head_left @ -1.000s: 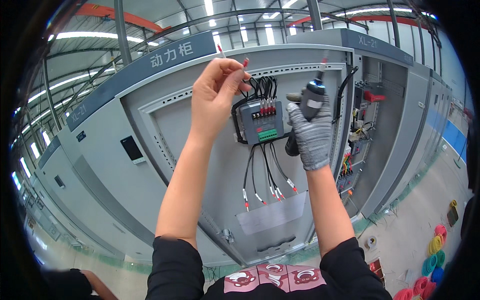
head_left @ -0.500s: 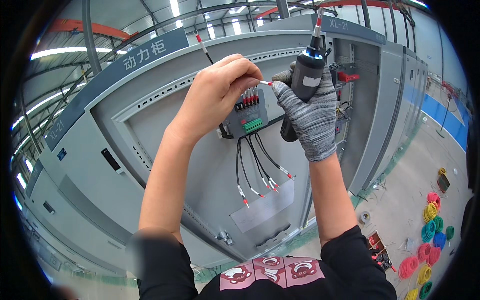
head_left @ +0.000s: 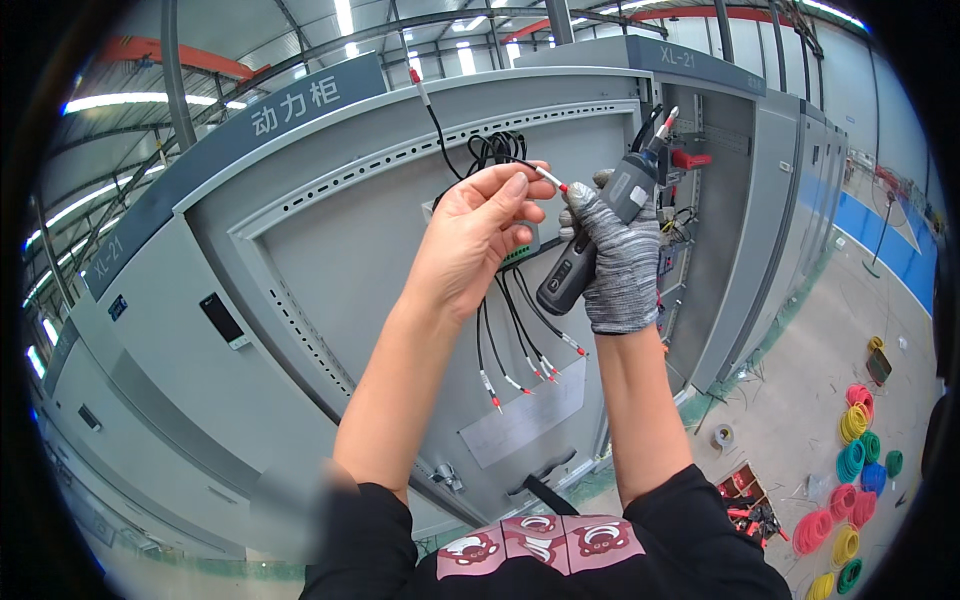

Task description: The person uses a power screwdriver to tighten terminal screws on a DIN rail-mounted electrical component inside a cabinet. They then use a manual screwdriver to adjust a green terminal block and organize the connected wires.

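1. Setting: large industrial hall, strip lights under a steel roof, grey concrete floor. A row of grey electrical cabinets fills the view. The nearest cabinet has its mounting panel exposed.
2. Left hand, bare, is raised in front of the panel. Thumb and forefinger are pinched on a black wire just behind its end. The other fingers are curled in loosely.
3. The wire end carries a red sleeve with a bare metal ferrule. It points right, toward the gloved hand, and lies just beside the glove's fingertips.
4. Right hand wears a grey knit glove. It is closed around the grip of a grey-and-black electric screwdriver. The tool is tilted, bit end up and to the right, butt end down and to the left.
5. Behind the left hand sits a small module with a green terminal strip, mostly hidden; type cannot be told.
6. A bundle of black wires hangs down from it. The lower ends, red-sleeved, dangle free over the panel. One further wire rises above the hands, red tip uppermost.
7. On the floor to the right lie coils of wire in red, yellow, green and blue, well apart from the hands.
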The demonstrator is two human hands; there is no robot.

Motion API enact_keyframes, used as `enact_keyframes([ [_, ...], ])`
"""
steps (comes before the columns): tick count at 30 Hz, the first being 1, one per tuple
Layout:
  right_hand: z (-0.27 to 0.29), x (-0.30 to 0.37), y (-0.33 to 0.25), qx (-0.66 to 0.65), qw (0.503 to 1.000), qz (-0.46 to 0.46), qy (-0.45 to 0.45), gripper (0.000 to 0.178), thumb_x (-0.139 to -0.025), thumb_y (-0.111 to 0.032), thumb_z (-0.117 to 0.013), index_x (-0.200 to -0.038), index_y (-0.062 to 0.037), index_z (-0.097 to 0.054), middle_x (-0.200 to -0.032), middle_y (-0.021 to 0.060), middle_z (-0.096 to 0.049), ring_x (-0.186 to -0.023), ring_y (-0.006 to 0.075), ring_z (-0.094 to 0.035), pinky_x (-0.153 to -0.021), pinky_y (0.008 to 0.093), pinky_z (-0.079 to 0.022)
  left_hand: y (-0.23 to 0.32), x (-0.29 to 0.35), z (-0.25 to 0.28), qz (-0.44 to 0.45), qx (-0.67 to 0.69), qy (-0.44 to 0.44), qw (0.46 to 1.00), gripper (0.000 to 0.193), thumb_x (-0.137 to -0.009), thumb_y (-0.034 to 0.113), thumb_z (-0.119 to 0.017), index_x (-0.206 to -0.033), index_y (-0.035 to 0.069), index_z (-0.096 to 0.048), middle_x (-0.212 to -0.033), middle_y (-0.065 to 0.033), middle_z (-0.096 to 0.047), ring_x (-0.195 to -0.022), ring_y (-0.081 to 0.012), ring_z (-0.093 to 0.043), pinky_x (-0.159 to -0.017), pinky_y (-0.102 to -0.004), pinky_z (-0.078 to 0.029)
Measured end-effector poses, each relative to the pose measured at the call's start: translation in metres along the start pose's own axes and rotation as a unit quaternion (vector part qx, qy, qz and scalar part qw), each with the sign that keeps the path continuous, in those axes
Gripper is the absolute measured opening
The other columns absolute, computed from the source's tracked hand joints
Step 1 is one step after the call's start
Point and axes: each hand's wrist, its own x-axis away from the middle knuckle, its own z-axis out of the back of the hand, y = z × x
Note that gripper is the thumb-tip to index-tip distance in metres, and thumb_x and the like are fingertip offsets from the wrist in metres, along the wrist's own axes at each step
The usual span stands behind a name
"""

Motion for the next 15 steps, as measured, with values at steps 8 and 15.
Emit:
enact_keyframes([
  [8,-0.0075,0.0069,0.0041,-0.138,0.987,-0.087,-0.009,0.027,-0.085,-0.003,-0.074,-0.103,-0.0049,-0.054,-0.08,0.0052,-0.063,-0.063,0.0124,-0.063,-0.052,0.0224,-0.053,-0.0077,-0.011,-0.0002,-0.04,-0.067,0.035,0.996,0.015,-0.097,0.02,-0.065,-0.096,0.005,-0.064,-0.088,-0.0041,-0.068,-0.071,-0.0048,-0.058,-0.059,-0.0176,-0.048],
  [15,-0.0039,0.0015,0.0109,-0.151,0.981,-0.116,-0.022,0.027,-0.086,-0.003,-0.073,-0.104,-0.0049,-0.054,-0.079,0.0053,-0.062,-0.062,0.0126,-0.063,-0.051,0.0223,-0.053,-0.0009,-0.0094,-0.0022,-0.035,-0.046,0.024,0.998,0.019,-0.1,0.022,-0.06,-0.102,0.004,-0.064,-0.098,-0.0085,-0.072,-0.077,-0.0053,-0.063,-0.064,-0.018,-0.05],
])
